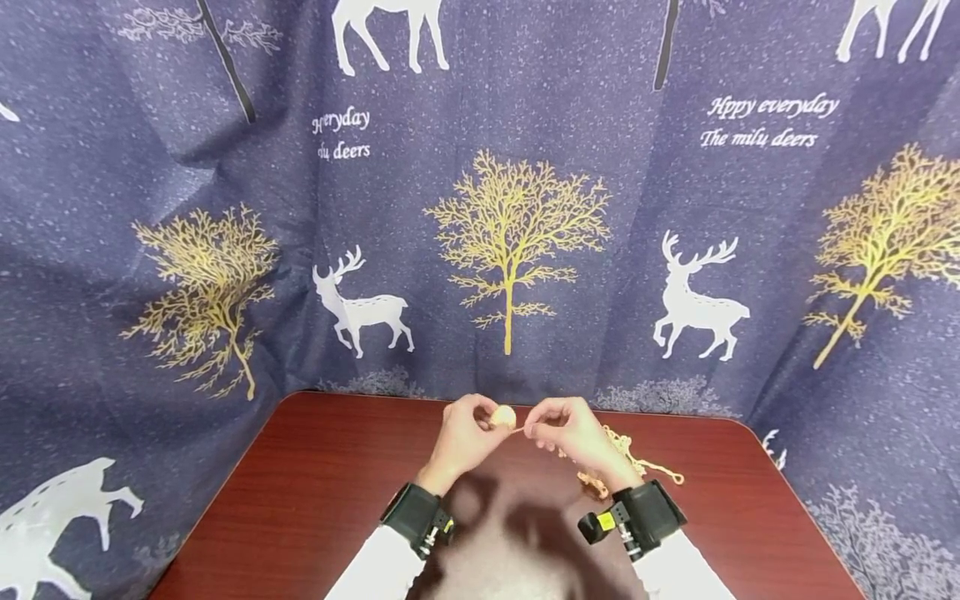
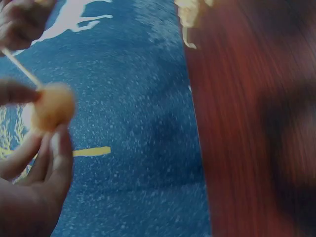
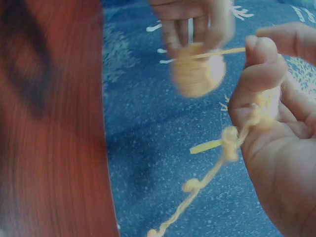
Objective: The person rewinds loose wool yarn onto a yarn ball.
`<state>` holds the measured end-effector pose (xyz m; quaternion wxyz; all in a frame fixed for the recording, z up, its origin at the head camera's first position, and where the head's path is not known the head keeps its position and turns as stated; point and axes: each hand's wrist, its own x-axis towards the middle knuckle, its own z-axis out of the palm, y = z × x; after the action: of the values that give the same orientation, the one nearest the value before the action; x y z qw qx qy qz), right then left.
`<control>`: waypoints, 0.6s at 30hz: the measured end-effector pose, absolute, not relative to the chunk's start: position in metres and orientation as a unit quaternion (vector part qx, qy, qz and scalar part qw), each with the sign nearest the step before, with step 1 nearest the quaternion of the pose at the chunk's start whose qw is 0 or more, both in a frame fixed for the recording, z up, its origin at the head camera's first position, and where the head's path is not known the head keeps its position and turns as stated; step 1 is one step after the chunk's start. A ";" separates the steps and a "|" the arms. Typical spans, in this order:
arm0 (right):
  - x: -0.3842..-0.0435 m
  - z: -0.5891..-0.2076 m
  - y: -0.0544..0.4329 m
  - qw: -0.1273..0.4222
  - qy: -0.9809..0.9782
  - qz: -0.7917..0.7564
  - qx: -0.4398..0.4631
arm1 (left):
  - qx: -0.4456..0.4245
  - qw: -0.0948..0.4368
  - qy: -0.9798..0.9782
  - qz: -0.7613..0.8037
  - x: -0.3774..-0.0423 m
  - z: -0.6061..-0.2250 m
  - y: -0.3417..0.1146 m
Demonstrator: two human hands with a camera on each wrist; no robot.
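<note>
Between the thumb and fingers of my left hand (image 1: 463,437) is a small ball of pale yellow yarn (image 1: 504,416). My right hand (image 1: 577,433) pinches the taut strand (image 3: 227,51) that runs from the ball, a short way to its right. In the right wrist view, more yarn (image 3: 229,143) passes through the right palm and hangs below it, with knotted lumps along it. The left wrist view shows the yarn ball (image 2: 55,107) held by the fingertips, blurred.
A loose tangle of yarn (image 1: 643,463) shows beside and beneath the right forearm, over the reddish-brown table (image 1: 315,483). Behind the table's far edge hangs a blue cloth (image 1: 555,367) printed with deer and trees. Both wrists carry black straps with cameras.
</note>
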<state>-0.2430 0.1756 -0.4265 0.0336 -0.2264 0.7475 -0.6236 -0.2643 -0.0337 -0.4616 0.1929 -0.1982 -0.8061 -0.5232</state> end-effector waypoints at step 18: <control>-0.268 -0.431 0.201 -0.011 0.474 -0.877 -0.084 | -0.379 -0.073 -0.792 -0.473 -0.256 -0.453 -0.054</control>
<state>-0.2675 0.2009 -0.4311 -0.0106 -0.0844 0.4735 -0.8767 -0.2561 -0.0539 -0.4526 -0.0731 -0.3785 -0.7923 -0.4729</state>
